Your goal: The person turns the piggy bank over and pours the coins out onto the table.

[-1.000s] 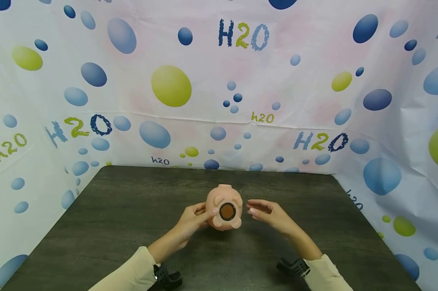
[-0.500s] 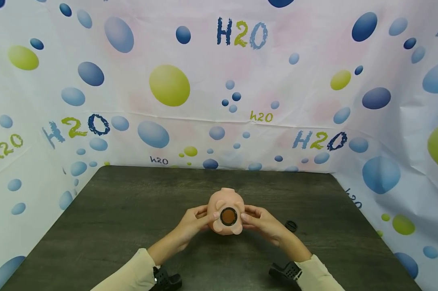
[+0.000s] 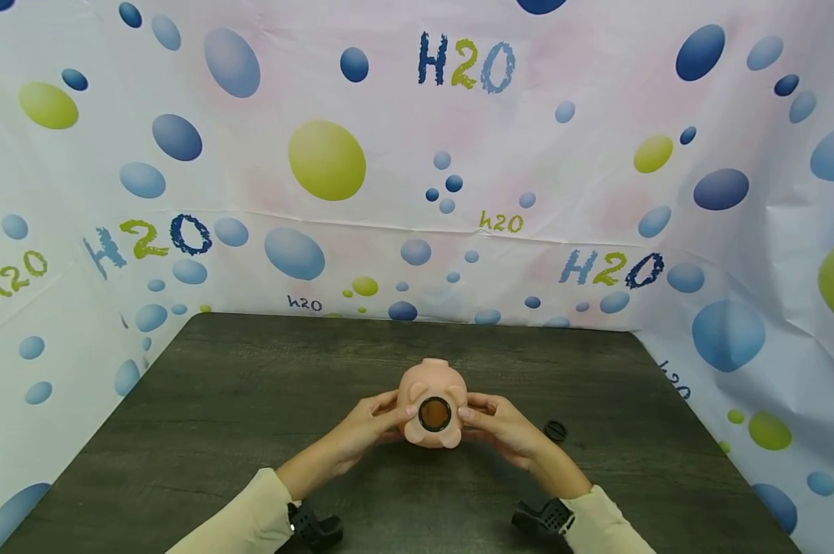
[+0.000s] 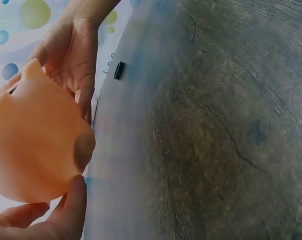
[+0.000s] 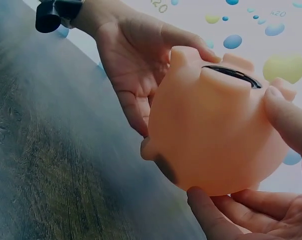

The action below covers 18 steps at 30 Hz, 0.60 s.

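Note:
A pink pig-shaped piggy bank [image 3: 431, 377] is held up over the middle of the table, its belly and stubby feet tipped toward the head camera. In the belly is a round, black-rimmed hole [image 5: 231, 75]; in the head view its inside looks brown. My left hand [image 3: 367, 425] grips the pig's left side, thumb near the hole. From the other side my right hand [image 3: 505, 427] holds it too, thumb by a foot. Behind the right hand, a round black plug [image 3: 555, 431] lies on the table.
The dark wood-grain table [image 3: 285, 362] is backed by a white sheet [image 3: 389, 100] printed with blue and green dots. Both wrists wear black straps with camera mounts [image 3: 545, 517].
My right hand has come in from the right and taken hold of the piggy bank. The bank has shifted slightly down, and the black plug now shows on the table.

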Motion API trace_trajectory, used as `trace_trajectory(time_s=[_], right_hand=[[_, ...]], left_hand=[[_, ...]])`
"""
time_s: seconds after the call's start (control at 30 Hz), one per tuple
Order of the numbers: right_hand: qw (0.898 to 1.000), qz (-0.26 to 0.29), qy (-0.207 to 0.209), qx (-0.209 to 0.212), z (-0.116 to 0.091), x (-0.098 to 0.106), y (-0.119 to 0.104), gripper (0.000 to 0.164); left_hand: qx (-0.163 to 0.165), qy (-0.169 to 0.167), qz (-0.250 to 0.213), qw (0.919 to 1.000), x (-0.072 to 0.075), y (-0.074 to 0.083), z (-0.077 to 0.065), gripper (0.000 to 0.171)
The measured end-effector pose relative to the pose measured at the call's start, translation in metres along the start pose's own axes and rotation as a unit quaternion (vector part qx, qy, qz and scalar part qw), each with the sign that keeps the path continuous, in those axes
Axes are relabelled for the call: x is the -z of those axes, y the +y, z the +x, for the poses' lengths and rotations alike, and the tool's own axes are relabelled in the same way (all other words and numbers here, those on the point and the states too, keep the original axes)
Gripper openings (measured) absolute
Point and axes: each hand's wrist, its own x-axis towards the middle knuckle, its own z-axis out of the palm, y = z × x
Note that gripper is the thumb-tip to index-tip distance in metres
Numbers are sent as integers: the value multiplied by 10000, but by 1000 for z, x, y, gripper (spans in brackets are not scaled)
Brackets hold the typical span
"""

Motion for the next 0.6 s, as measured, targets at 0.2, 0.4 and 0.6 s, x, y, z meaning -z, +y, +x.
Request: trace_trajectory(time_s=[0.2, 0.4, 0.6], right_hand=[[10000, -26, -84, 3, -1, 4, -1, 55], [9998, -47, -205, 56, -3, 7, -2, 63], [9994, -273, -202, -60, -2, 2, -3, 69]], left_hand=[[-39, -269, -180, 9995, 4, 3, -3, 67], [-12, -285, -429, 9987, 4, 7, -3, 65], [-66, 249, -306, 9992, 0, 6, -2, 62]])
